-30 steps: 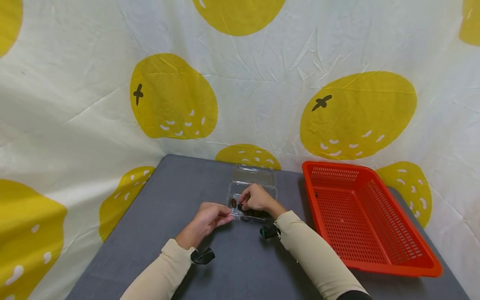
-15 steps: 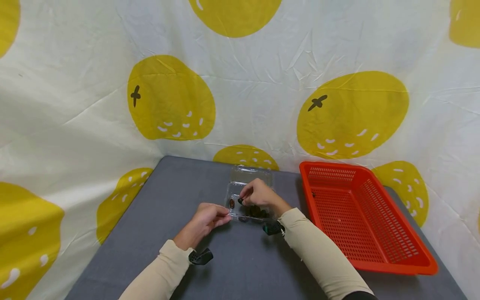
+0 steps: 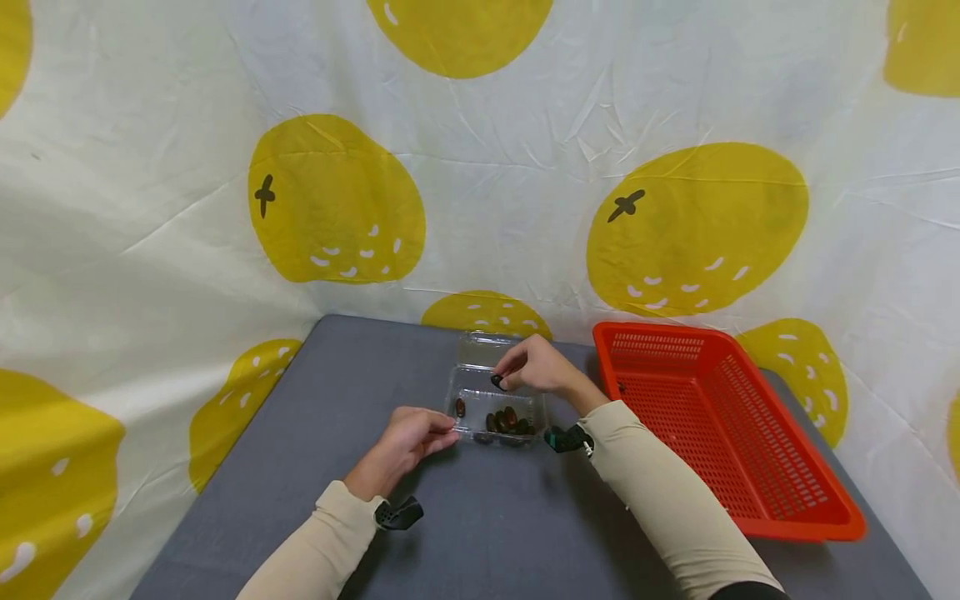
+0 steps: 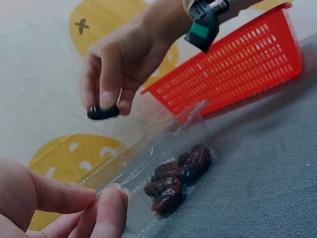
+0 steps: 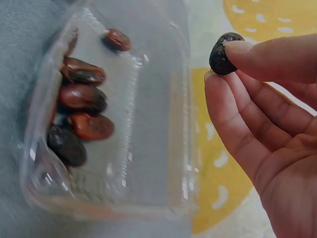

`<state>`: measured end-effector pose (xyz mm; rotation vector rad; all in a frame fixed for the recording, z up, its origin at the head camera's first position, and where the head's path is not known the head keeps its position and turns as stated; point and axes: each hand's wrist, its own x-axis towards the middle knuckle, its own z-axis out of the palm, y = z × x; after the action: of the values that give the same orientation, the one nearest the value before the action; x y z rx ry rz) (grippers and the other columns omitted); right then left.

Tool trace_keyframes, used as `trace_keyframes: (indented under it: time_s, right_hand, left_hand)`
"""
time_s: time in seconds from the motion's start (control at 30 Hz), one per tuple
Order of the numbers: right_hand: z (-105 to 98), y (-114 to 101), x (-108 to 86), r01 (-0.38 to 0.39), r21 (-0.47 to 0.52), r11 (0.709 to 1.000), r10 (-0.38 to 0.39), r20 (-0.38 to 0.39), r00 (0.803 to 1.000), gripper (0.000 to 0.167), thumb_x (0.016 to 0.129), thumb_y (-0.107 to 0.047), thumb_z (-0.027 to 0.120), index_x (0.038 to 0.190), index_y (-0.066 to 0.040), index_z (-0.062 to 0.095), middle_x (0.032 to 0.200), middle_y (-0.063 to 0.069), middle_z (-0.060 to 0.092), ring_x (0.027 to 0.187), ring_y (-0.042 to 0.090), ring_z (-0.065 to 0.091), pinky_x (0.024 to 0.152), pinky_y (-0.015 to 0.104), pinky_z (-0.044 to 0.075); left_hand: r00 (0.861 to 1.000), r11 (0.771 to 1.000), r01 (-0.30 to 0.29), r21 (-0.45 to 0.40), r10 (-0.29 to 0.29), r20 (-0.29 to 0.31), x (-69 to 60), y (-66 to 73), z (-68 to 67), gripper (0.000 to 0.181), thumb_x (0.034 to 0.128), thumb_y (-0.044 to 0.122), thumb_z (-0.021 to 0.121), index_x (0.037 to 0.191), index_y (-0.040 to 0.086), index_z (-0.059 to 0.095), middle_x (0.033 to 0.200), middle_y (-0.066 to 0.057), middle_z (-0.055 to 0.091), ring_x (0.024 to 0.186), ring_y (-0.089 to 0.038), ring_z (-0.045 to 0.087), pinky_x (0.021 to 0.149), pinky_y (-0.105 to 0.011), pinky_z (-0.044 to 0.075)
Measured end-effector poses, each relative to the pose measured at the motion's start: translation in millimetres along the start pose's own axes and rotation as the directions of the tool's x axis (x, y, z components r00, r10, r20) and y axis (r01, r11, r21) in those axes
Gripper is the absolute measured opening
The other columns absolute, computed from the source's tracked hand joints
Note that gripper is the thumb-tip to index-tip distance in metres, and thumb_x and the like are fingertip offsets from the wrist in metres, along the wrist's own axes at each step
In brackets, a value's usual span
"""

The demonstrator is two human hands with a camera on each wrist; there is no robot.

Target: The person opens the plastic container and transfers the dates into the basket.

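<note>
My right hand (image 3: 538, 365) pinches a dark, nearly black date (image 5: 221, 58) between thumb and fingertips. Hand and date are raised above a clear plastic clamshell box (image 5: 156, 153), whose lid (image 3: 480, 350) is folded back. Several brown dates (image 5: 81, 96) lie in a row along the box's near side. Apart from them, a single reddish date (image 5: 118, 39) sits toward the left end, as the head view shows. At the box's near left corner, my left hand (image 3: 408, 440) pinches the thin plastic rim between thumb and fingers.
A red perforated basket (image 3: 750, 467) stands on the right of the grey table (image 3: 375, 367), with a small dark item (image 3: 622, 386) at its left wall. Behind the table hangs a white cloth (image 3: 495, 208) printed with yellow fruit.
My right hand has lifted the dark date out of the box, moving up and slightly right, and the row of dates shows now. The left hand has stayed at the corner.
</note>
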<state>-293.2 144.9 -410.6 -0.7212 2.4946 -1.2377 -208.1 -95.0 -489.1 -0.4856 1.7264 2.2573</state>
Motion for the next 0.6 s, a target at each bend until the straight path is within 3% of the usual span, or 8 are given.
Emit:
trace_keyframes:
  time_s: [0.33, 0.5, 0.6]
  right_hand:
    - [-29.9, -3.6, -12.8, -0.017, -0.01, 1.0, 0.017, -0.043, 0.999, 0.016, 0.085, -0.005, 0.082, 0.1, -0.002, 0.081, 0.092, 0.011, 0.08, 0.079, 0.014, 0.071, 0.076, 0.029, 0.061]
    - [-44.1, -2.7, -20.5, -0.031, -0.019, 0.999, 0.029, -0.068, 0.997, 0.016, 0.086, -0.007, 0.082, 0.101, -0.002, 0.081, 0.093, 0.011, 0.08, 0.08, 0.016, 0.07, 0.081, 0.043, 0.064]
    - [-52.6, -1.5, -25.5, -0.048, -0.006, 0.999, 0.048, -0.081, 0.996, 0.018, 0.086, -0.007, 0.082, 0.103, -0.002, 0.081, 0.096, 0.012, 0.081, 0.082, 0.017, 0.07, 0.082, 0.042, 0.063]
  left_hand:
    - [1.0, 1.0, 0.002, 0.004, -0.002, -0.001, -1.4, 1.1, -0.7, 0.025, 0.0876, -0.012, 0.069, 0.112, -0.02, 0.068, 0.075, -0.009, 0.07, 0.066, -0.015, 0.072, 0.064, -0.024, 0.065]
    - [1.0, 1.0, 0.004, 0.008, -0.004, 0.003, -3.0, 2.0, -0.8, 0.025, 0.0879, -0.012, 0.069, 0.112, -0.019, 0.068, 0.077, -0.011, 0.071, 0.067, -0.016, 0.073, 0.065, -0.024, 0.066]
    - [1.0, 1.0, 0.007, 0.008, -0.007, 0.005, -3.9, 2.7, -1.0, 0.025, 0.088, -0.012, 0.069, 0.112, -0.019, 0.068, 0.077, -0.011, 0.071, 0.068, -0.016, 0.073, 0.065, -0.024, 0.066]
